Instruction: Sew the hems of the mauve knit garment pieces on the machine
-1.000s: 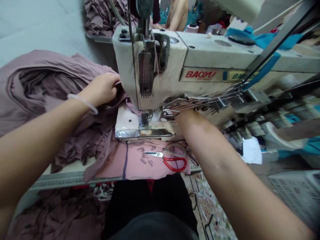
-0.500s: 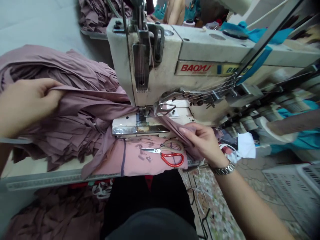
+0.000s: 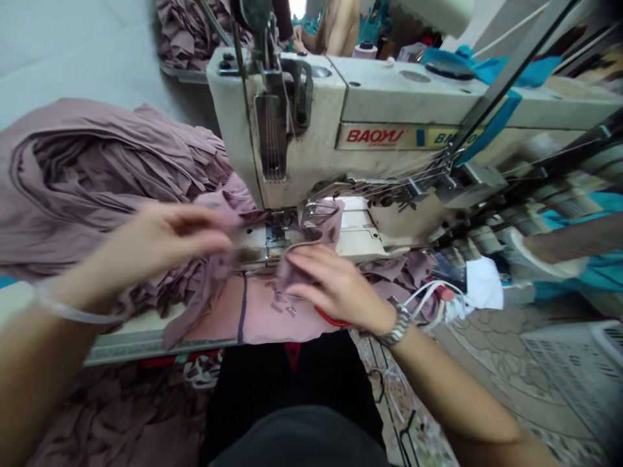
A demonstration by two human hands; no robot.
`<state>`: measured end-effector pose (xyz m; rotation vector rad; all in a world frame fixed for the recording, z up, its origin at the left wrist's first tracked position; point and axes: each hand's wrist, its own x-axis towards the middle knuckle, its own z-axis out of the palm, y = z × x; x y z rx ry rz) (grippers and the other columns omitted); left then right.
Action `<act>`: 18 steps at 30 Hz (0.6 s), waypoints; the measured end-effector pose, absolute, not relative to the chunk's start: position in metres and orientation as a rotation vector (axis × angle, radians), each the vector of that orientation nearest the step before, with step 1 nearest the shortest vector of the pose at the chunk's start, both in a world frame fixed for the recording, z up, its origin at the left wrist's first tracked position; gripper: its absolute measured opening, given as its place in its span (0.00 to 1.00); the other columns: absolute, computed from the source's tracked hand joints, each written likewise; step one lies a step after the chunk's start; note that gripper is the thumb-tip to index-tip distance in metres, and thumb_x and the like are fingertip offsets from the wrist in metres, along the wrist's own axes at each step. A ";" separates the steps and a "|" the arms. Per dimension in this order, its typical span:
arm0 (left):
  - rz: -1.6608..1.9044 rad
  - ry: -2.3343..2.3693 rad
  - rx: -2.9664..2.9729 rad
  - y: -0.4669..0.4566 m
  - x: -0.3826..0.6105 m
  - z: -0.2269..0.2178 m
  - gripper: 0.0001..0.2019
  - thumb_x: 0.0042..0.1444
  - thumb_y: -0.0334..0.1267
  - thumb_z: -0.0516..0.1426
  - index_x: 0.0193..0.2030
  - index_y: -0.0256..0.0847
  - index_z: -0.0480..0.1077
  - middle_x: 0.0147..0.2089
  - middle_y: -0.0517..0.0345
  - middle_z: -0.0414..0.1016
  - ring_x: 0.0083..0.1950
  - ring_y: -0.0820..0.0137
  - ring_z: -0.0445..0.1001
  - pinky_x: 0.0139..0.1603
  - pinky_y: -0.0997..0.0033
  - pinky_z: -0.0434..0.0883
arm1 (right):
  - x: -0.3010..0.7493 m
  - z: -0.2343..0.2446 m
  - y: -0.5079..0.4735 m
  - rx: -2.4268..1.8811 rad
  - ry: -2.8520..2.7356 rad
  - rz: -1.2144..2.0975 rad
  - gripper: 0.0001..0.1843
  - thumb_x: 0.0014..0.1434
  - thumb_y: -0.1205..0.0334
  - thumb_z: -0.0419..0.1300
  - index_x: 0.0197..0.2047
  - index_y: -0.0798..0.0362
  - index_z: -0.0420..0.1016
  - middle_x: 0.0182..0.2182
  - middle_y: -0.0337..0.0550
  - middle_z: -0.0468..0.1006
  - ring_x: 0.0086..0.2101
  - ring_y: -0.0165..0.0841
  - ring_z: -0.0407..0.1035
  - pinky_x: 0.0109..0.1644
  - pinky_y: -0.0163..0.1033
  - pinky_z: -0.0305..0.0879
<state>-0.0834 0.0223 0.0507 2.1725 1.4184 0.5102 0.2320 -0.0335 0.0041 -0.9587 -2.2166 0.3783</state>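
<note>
My right hand (image 3: 335,282) grips a folded piece of mauve fabric (image 3: 324,235) just in front of the needle area of the sewing machine (image 3: 287,117). Its fingers lie over the fabric, with the thumb underneath. To the left of the presser foot (image 3: 278,224) is my left hand (image 3: 178,240), smeared by motion at the fingertips. Its thumb and fingers look apart, close to more mauve fabric (image 3: 214,279); I cannot tell whether they touch it. Under my right hand, red-handled scissors (image 3: 333,318) are mostly hidden on a pink cloth (image 3: 263,321).
A large heap of mauve fabric pieces (image 3: 63,162) fills the left of the table. Thread cones (image 3: 525,256) stand at the right, above a grey plastic basket (image 3: 569,357) on the floor. Behind the machine, another person's arm (image 3: 343,29) shows.
My left hand has let go of the stretched fabric and moved right, towards the presser foot. My right hand has shifted left with fabric, now covering most of the scissors.
</note>
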 end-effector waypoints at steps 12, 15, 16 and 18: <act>0.339 1.280 3.238 -0.027 -0.011 0.007 0.22 0.62 0.27 0.48 0.61 0.37 0.67 0.56 0.39 0.70 0.51 0.55 0.71 0.47 0.54 0.73 | 0.232 -0.006 -0.017 -0.852 -2.596 -0.531 0.16 0.66 0.71 0.50 0.54 0.66 0.71 0.54 0.57 0.73 0.54 0.43 0.63 0.55 0.46 0.63; 0.249 1.464 3.173 -0.040 0.001 0.011 0.24 0.61 0.29 0.50 0.65 0.38 0.64 0.53 0.38 0.72 0.47 0.54 0.71 0.41 0.55 0.72 | 0.220 -0.010 -0.023 -0.979 -2.560 -0.455 0.20 0.67 0.63 0.51 0.57 0.66 0.68 0.53 0.56 0.74 0.50 0.43 0.65 0.49 0.48 0.64; 0.243 1.521 3.161 -0.042 0.004 0.011 0.24 0.62 0.29 0.51 0.65 0.39 0.64 0.52 0.38 0.72 0.47 0.53 0.71 0.40 0.55 0.72 | 0.217 -0.012 -0.024 -1.022 -2.532 -0.455 0.20 0.68 0.61 0.51 0.57 0.66 0.69 0.52 0.56 0.74 0.48 0.43 0.66 0.47 0.48 0.64; 0.295 1.573 3.165 -0.042 0.006 0.007 0.23 0.62 0.29 0.51 0.64 0.38 0.64 0.52 0.40 0.72 0.48 0.54 0.71 0.41 0.55 0.72 | 0.212 -0.015 -0.026 -1.080 -2.465 -0.475 0.20 0.68 0.61 0.51 0.56 0.65 0.70 0.52 0.55 0.75 0.48 0.43 0.67 0.45 0.48 0.63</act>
